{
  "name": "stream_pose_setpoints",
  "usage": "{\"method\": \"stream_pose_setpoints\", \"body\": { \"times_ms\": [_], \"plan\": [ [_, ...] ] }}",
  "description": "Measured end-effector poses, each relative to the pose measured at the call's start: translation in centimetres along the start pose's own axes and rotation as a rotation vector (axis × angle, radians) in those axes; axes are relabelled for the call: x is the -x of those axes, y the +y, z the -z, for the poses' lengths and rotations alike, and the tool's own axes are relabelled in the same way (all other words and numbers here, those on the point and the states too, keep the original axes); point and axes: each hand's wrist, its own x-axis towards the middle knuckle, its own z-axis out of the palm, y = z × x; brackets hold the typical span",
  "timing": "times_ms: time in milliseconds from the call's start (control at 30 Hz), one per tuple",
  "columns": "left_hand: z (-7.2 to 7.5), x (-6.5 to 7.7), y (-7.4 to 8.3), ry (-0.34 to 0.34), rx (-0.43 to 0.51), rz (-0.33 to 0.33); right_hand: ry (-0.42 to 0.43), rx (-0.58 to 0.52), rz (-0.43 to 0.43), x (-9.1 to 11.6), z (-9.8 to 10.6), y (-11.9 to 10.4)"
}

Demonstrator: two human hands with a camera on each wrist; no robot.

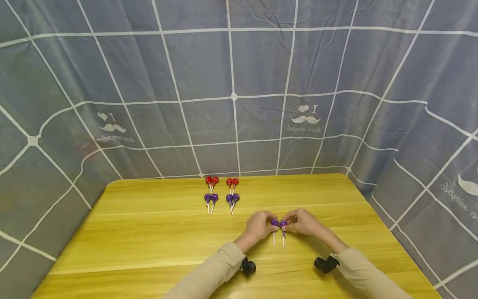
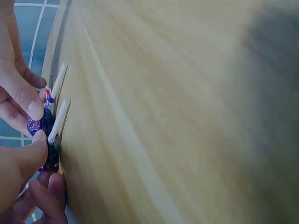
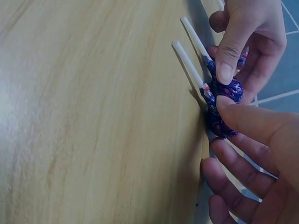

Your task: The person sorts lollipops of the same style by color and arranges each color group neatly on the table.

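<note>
Two purple-wrapped lollipops lie side by side on the wooden table, heads close together and white sticks toward the person. My left hand (image 1: 257,226) pinches the left lollipop (image 1: 274,223) by its head between thumb and fingers. In the same grip, my right hand (image 1: 304,222) holds the head of the right lollipop (image 1: 284,224). Close up in the right wrist view, the thumb of the right hand (image 3: 275,144) presses on the twisted, shiny wrapper of its lollipop (image 3: 220,125). Both sticks run nearly parallel.
Further back on the table (image 1: 149,241), two pairs of red lollipops (image 1: 212,181) stand behind two pairs of purple lollipops (image 1: 232,198), the sticks in some pairs crossing or meeting. A grey curtain (image 1: 201,66) with white lines surrounds the table's back and sides.
</note>
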Motion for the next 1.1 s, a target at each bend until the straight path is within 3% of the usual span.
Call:
{"method": "stream_pose_setpoints", "body": {
  "times_ms": [567,833,1100],
  "plan": [
    [1.2,-0.4,-1.1,-0.028,0.007,0.043,0.006,-0.074,0.014,-0.4,-0.6,-0.1],
    [1.5,-0.3,-1.8,0.023,0.045,0.07,-0.002,-0.144,0.026,-0.9,-0.6,0.0],
    [2.5,-0.8,-2.7,0.12,0.102,0.097,0.056,-0.189,0.031,-2.6,-0.6,-0.2]
  ]
}}
